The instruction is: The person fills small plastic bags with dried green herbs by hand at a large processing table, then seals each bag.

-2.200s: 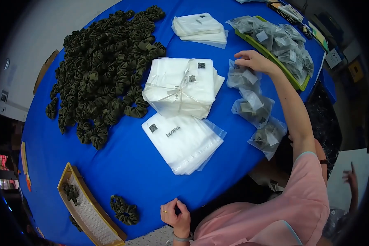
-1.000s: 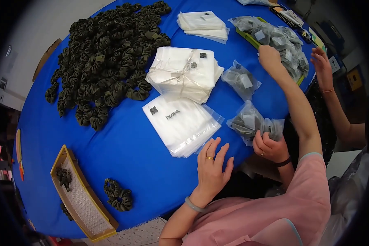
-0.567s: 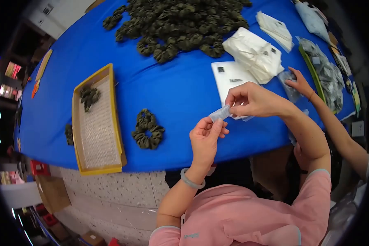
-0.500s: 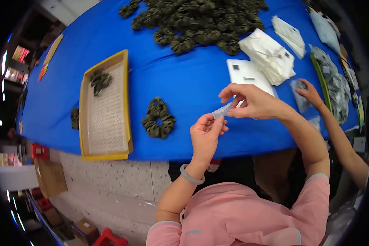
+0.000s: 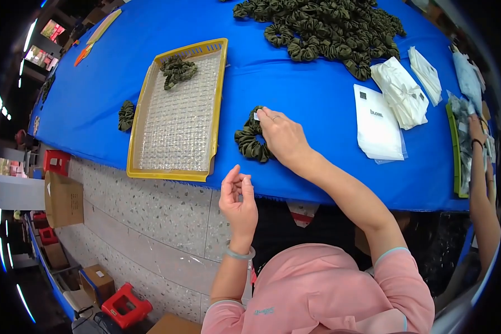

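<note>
My right hand [image 5: 284,136] is over the right side of a dark green scrunchie [image 5: 249,146], fingers closed at its upper part on a small white label [image 5: 256,116]. Empty and loosely curled, with thumb and fingers apart, my left hand [image 5: 238,200] is just below the scrunchie at the table's front edge. To the left, a yellow-rimmed tray [image 5: 219,111] holds another green scrunchie [image 5: 178,72] near its top. One more scrunchie [image 5: 126,116] lies outside the tray's left side.
A large pile of green scrunchies [image 5: 334,30] covers the back of the blue table [image 5: 317,94]. White printed bags [image 5: 377,125] and a bundle of white bags [image 5: 401,94] lie at the right. Another person's arm [image 5: 481,178] reaches toward plastic-wrapped items at the far right.
My right hand has moved left from the other hand to the scrunchie, with the label. My left hand has let go of the label and moved left and down. The view has shifted.
</note>
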Action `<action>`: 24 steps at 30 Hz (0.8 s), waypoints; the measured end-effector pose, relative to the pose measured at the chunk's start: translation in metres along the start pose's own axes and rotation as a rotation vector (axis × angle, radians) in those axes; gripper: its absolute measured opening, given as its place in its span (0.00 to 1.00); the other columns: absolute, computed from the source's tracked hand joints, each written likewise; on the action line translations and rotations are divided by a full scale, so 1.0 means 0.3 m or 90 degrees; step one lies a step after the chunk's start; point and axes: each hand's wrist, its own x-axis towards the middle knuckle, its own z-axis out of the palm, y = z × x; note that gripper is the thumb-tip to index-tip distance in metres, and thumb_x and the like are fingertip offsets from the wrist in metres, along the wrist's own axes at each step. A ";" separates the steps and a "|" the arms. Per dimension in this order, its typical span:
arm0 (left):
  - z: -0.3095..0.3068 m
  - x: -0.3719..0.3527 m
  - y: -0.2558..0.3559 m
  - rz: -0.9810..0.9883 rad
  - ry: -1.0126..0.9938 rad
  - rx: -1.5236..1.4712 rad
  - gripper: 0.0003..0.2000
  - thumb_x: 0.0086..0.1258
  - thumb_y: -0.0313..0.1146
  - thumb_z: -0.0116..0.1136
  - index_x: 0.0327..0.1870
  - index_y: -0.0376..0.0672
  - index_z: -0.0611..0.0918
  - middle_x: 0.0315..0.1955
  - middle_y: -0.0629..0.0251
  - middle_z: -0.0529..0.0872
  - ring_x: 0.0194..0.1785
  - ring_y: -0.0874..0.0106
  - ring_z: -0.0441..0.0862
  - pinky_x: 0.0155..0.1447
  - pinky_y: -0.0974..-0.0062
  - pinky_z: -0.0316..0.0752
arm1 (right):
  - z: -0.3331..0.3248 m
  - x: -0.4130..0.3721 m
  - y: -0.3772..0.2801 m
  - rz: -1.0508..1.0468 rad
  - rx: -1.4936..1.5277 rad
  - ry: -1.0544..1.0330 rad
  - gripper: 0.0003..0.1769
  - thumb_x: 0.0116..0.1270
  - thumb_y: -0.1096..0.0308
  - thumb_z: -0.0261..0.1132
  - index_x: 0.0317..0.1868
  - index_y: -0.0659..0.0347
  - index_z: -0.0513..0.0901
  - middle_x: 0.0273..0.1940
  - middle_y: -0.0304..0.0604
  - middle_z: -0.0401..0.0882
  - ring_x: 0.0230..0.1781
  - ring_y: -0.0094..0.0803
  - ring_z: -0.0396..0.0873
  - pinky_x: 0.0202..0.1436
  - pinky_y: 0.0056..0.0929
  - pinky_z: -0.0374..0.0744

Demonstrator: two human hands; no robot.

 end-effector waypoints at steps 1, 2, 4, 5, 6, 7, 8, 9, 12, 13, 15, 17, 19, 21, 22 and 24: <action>-0.001 -0.005 -0.007 -0.020 -0.006 -0.005 0.17 0.70 0.22 0.59 0.59 0.34 0.78 0.40 0.62 0.83 0.37 0.75 0.77 0.44 0.80 0.75 | 0.011 -0.008 -0.008 0.054 -0.027 -0.053 0.17 0.64 0.72 0.65 0.54 0.64 0.82 0.53 0.49 0.86 0.51 0.42 0.85 0.46 0.33 0.85; 0.002 -0.001 -0.010 -0.022 -0.007 -0.007 0.17 0.70 0.22 0.59 0.59 0.34 0.78 0.40 0.62 0.83 0.37 0.75 0.77 0.44 0.80 0.75 | 0.011 -0.011 -0.009 0.055 -0.029 -0.055 0.17 0.64 0.72 0.65 0.54 0.64 0.82 0.53 0.49 0.86 0.51 0.42 0.85 0.46 0.33 0.85; 0.017 0.033 -0.017 0.132 -0.009 0.183 0.18 0.69 0.24 0.60 0.60 0.35 0.77 0.44 0.60 0.83 0.42 0.71 0.78 0.48 0.77 0.76 | 0.015 -0.016 -0.015 0.029 -0.019 -0.075 0.18 0.62 0.72 0.66 0.53 0.66 0.80 0.51 0.52 0.85 0.46 0.43 0.85 0.41 0.33 0.85; 0.024 0.051 -0.019 0.210 -0.010 0.279 0.19 0.68 0.25 0.61 0.61 0.36 0.77 0.46 0.58 0.83 0.44 0.69 0.78 0.50 0.76 0.76 | 0.015 -0.019 -0.018 0.016 -0.012 -0.084 0.18 0.61 0.72 0.66 0.52 0.68 0.79 0.50 0.53 0.84 0.44 0.43 0.85 0.39 0.33 0.84; 0.030 0.066 -0.020 0.289 -0.011 0.374 0.20 0.68 0.25 0.62 0.61 0.36 0.77 0.49 0.57 0.82 0.46 0.67 0.79 0.53 0.74 0.76 | 0.013 -0.021 -0.020 0.004 -0.006 -0.093 0.19 0.60 0.72 0.66 0.52 0.69 0.78 0.49 0.54 0.84 0.42 0.43 0.84 0.36 0.34 0.84; 0.035 0.078 -0.026 0.289 -0.011 0.374 0.20 0.68 0.25 0.62 0.61 0.36 0.77 0.49 0.57 0.82 0.46 0.67 0.79 0.53 0.74 0.76 | -0.003 -0.012 -0.023 0.004 -0.006 -0.092 0.19 0.60 0.72 0.66 0.52 0.69 0.78 0.49 0.54 0.84 0.42 0.43 0.84 0.36 0.34 0.84; 0.040 0.092 -0.041 0.288 -0.011 0.393 0.20 0.66 0.25 0.62 0.60 0.36 0.77 0.50 0.55 0.82 0.48 0.64 0.79 0.55 0.71 0.75 | -0.029 0.005 -0.021 0.051 0.045 -0.107 0.21 0.61 0.71 0.66 0.54 0.69 0.77 0.52 0.55 0.83 0.46 0.45 0.83 0.41 0.34 0.84; 0.043 0.101 -0.060 0.285 -0.010 0.412 0.21 0.64 0.25 0.63 0.60 0.36 0.78 0.51 0.54 0.82 0.49 0.61 0.79 0.57 0.68 0.74 | -0.062 0.023 -0.021 0.100 0.096 -0.123 0.23 0.61 0.70 0.66 0.56 0.70 0.76 0.54 0.56 0.82 0.51 0.46 0.82 0.46 0.35 0.83; 0.049 0.117 -0.087 0.281 -0.006 0.448 0.22 0.60 0.24 0.64 0.58 0.37 0.79 0.54 0.51 0.81 0.52 0.56 0.78 0.61 0.62 0.72 | -0.098 0.033 -0.013 0.193 0.197 -0.154 0.26 0.63 0.69 0.67 0.60 0.70 0.75 0.58 0.58 0.80 0.60 0.48 0.79 0.57 0.36 0.82; 0.048 0.115 -0.091 0.264 -0.003 0.424 0.21 0.61 0.24 0.64 0.58 0.37 0.79 0.54 0.51 0.81 0.53 0.56 0.79 0.61 0.63 0.72 | -0.077 -0.007 -0.015 0.094 0.134 -0.136 0.27 0.62 0.69 0.68 0.60 0.70 0.74 0.59 0.57 0.79 0.62 0.48 0.78 0.59 0.36 0.80; 0.049 0.111 -0.095 0.232 0.004 0.376 0.20 0.62 0.24 0.63 0.58 0.37 0.79 0.55 0.51 0.82 0.54 0.56 0.79 0.61 0.64 0.73 | -0.031 -0.092 -0.024 -0.105 0.006 -0.097 0.28 0.60 0.69 0.69 0.61 0.69 0.74 0.61 0.57 0.77 0.65 0.48 0.75 0.63 0.37 0.77; 0.046 0.110 -0.101 0.216 0.006 0.351 0.20 0.63 0.24 0.62 0.57 0.37 0.79 0.55 0.51 0.82 0.54 0.56 0.80 0.60 0.64 0.74 | -0.008 -0.127 -0.026 -0.203 -0.059 -0.076 0.29 0.59 0.69 0.69 0.61 0.69 0.74 0.63 0.56 0.76 0.66 0.48 0.74 0.65 0.37 0.76; 0.037 0.112 -0.112 0.197 0.006 0.327 0.18 0.64 0.24 0.61 0.57 0.36 0.79 0.54 0.52 0.83 0.54 0.57 0.80 0.60 0.65 0.74 | -0.001 -0.140 -0.026 -0.191 0.008 -0.078 0.29 0.58 0.69 0.69 0.61 0.68 0.74 0.64 0.55 0.74 0.68 0.48 0.71 0.68 0.38 0.73; 0.030 0.111 -0.117 0.180 -0.011 0.302 0.17 0.66 0.24 0.60 0.57 0.35 0.80 0.53 0.52 0.84 0.53 0.57 0.81 0.59 0.66 0.75 | -0.005 -0.163 -0.020 -0.163 0.068 -0.076 0.29 0.57 0.70 0.69 0.60 0.68 0.74 0.65 0.53 0.72 0.70 0.47 0.69 0.71 0.38 0.70; 0.029 0.111 -0.112 0.134 -0.015 0.275 0.16 0.68 0.24 0.59 0.56 0.35 0.80 0.52 0.54 0.84 0.52 0.60 0.82 0.58 0.68 0.76 | -0.016 -0.153 -0.022 -0.163 0.072 -0.069 0.28 0.57 0.70 0.69 0.59 0.68 0.75 0.64 0.53 0.74 0.69 0.47 0.70 0.70 0.38 0.71; 0.022 0.112 -0.091 0.096 -0.049 0.241 0.14 0.70 0.24 0.57 0.55 0.34 0.81 0.51 0.55 0.85 0.50 0.62 0.82 0.56 0.70 0.76 | -0.014 -0.133 -0.025 -0.139 0.058 -0.052 0.28 0.58 0.70 0.69 0.59 0.68 0.75 0.63 0.53 0.75 0.68 0.46 0.71 0.70 0.37 0.72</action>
